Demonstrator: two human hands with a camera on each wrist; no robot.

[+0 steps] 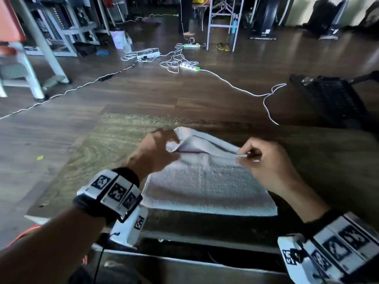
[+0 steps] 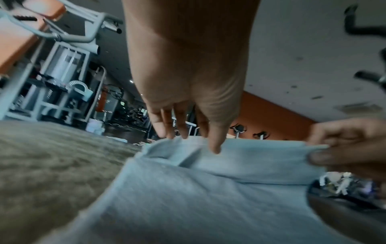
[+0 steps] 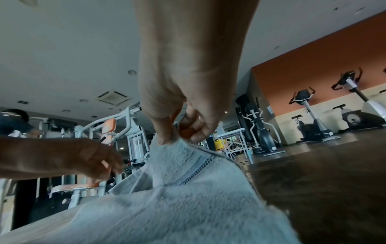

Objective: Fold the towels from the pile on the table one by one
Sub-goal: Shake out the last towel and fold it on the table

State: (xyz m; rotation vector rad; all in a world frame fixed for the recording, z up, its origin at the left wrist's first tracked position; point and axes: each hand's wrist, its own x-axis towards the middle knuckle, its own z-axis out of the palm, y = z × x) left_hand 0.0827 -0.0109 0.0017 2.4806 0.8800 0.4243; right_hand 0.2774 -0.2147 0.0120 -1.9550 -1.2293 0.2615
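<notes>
While the near half of the towel (image 1: 207, 187) lies flat on the worktop (image 1: 98, 152), both hands work its far edge, which is lifted clear. The left hand (image 1: 158, 148) has the far-left corner: in the head view its fingers look curled round the cloth, but the wrist view shows the fingers (image 2: 183, 128) pointing down behind the edge w/ the thumb in front, so it's a loose pinch at best & blurred. The right hand (image 1: 264, 158) pinches the far-right corner firmly betw. thumb & forefinger (image 3: 165, 137), the hem stripe running down from the grip. Holding both corners of one edge keeps that edge taut and straight, prob. so it can be carried toward the near edge and laid square for a fold in half. Leaving the near half on the wood anchors the cloth. No pile is in view. Floor beyond has cables (image 1: 178, 60) & gym machines.
</notes>
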